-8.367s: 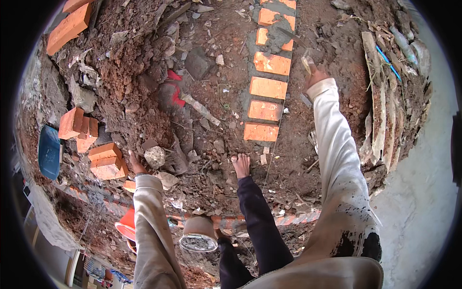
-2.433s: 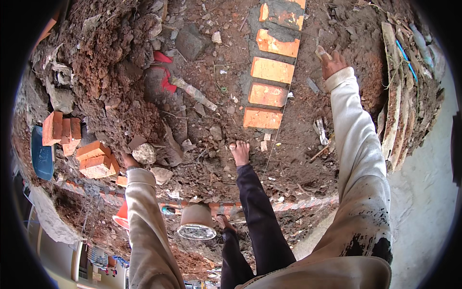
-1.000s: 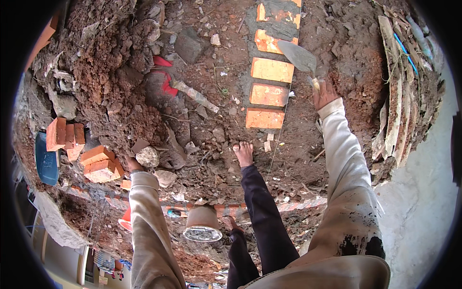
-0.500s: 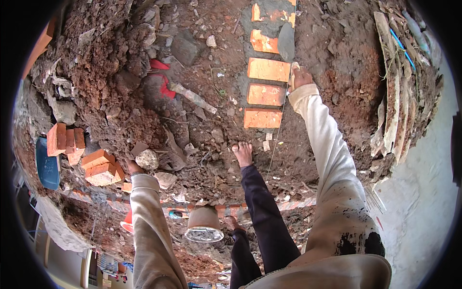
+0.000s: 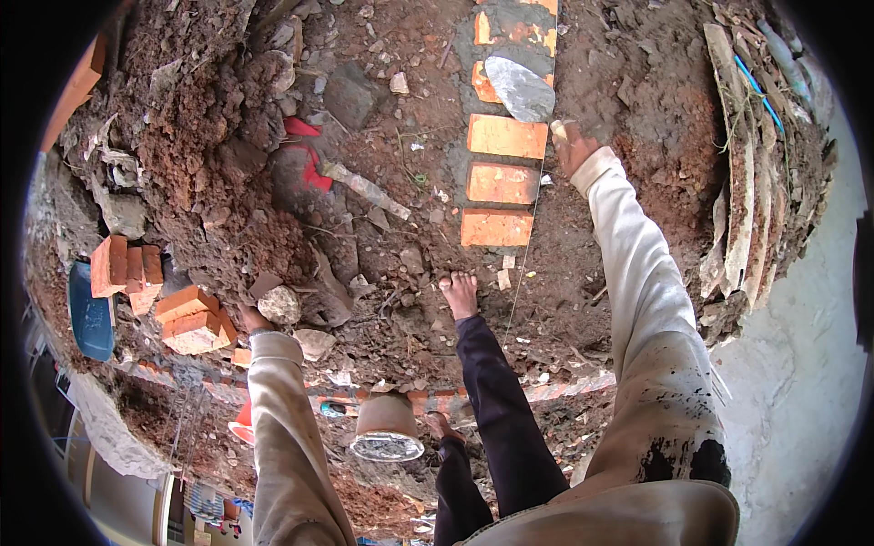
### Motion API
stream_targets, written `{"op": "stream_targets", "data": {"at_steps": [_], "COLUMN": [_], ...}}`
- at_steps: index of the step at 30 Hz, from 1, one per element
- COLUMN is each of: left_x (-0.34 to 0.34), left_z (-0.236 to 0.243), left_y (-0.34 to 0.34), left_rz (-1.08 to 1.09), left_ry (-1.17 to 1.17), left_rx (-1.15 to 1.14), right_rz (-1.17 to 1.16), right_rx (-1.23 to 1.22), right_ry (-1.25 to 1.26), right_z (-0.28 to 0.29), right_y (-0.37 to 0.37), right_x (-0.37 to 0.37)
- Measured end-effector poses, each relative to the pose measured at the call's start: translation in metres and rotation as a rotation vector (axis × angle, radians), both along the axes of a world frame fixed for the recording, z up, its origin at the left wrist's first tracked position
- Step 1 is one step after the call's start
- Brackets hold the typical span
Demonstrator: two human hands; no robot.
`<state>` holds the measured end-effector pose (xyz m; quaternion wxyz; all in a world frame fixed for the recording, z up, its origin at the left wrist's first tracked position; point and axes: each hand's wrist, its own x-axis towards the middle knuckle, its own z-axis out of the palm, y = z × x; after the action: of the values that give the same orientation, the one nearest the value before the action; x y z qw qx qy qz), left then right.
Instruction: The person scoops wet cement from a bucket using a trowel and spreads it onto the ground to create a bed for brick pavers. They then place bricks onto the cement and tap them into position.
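My right hand (image 5: 575, 149) is closed round the handle of a trowel, just right of a row of orange bricks (image 5: 506, 136) set in grey mortar. The trowel's grey, leaf-shaped blade (image 5: 521, 89) lies tilted over one brick and the mortar beside it. A thin string line (image 5: 525, 268) runs along the row's right edge. Down at the left, my left hand (image 5: 254, 318) rests by a pale rounded stone (image 5: 279, 305) and a small stack of loose bricks (image 5: 194, 320). Its fingers are mostly hidden, so its grip does not show.
Uneven soil and rubble cover the ground. A red-headed tool or cloth (image 5: 314, 168) lies in the dirt. A bucket (image 5: 386, 423) stands near my feet, a blue tray (image 5: 90, 309) at far left. Old planks (image 5: 737, 164) lean at the right, beside a pale wall (image 5: 801, 355).
My right hand has moved slightly right. The trowel blade has turned from edge-on to showing its broad face, and swung left over the brick. My left hand has barely moved.
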<state>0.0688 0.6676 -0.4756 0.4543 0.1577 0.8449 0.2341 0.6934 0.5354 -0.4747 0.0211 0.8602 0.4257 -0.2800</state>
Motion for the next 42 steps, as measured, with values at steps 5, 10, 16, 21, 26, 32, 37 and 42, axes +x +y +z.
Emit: {"op": "stream_targets", "data": {"at_steps": [5, 10, 16, 21, 26, 32, 37, 42], "left_x": [0.031, 0.055, -0.013, -0.005, 0.008, -0.009, -0.018, -0.017], "left_z": [0.022, 0.028, -0.011, -0.003, 0.002, -0.012, -0.015, -0.007], "left_y": [0.004, 0.005, -0.002, 0.001, 0.002, 0.002, -0.005, -0.007], "left_rz": [0.036, 0.010, -0.024, -0.011, -0.006, 0.016, 0.004, 0.023], "left_ry": [0.026, -0.142, 0.005, -0.007, -0.018, -0.038, -0.073, -0.105], "left_rx": [-0.026, -0.016, 0.032, -0.003, -0.006, -0.038, 0.021, 0.025], "right_rz": [-0.088, 0.038, -0.199, -0.511, -0.474, -0.658, -0.363, -0.195], "right_rx": [0.131, -0.003, 0.043, 0.205, 0.019, 0.121, -0.041, 0.078], "right_ry": [-0.119, -0.239, -0.136, 0.041, -0.030, 0.235, 0.044, -0.025], "right_z": [-0.015, -0.017, -0.023, -0.027, -0.043, -0.048, -0.035, -0.028], "right_y": [0.011, 0.065, 0.077, 0.083, 0.108, 0.110, 0.133, 0.100], "right_x": [0.015, 0.025, 0.025, 0.024, 0.028, 0.040, -0.013, 0.020]}}
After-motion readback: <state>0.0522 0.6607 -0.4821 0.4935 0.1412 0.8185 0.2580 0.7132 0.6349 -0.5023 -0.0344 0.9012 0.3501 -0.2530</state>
